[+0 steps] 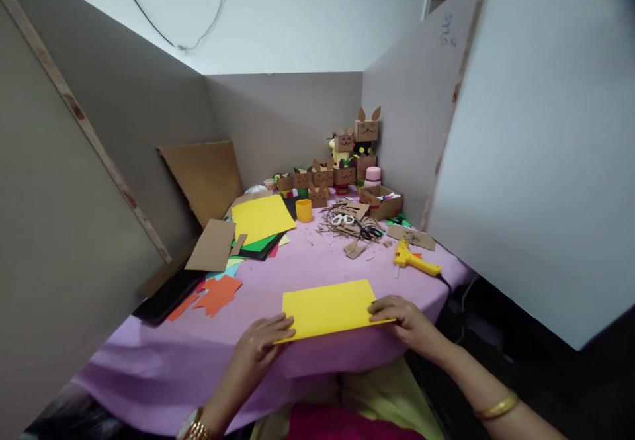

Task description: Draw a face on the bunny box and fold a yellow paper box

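Observation:
A yellow sheet of craft paper (327, 308) lies at the front edge of the table, its near edge reaching over the rim. My left hand (265, 339) grips its left near corner, fingers on top and the thumb hidden. At the right near corner my right hand (399, 317) holds the same sheet, fingers laid over it. Right of the sheet rests a yellow glue gun (415, 260) with its cord running off the table. Orange paper pieces (218, 294) lie to the left.
The purple-covered table (292, 261) stands between grey partitions. A stack topped by a yellow sheet (262, 218), cardboard (211, 246), a yellow ring (303, 211), white-handled scissors (342, 220) on scraps, a cardboard box (381, 205) with pens, and several cardboard animal figures (323, 175) occupy it.

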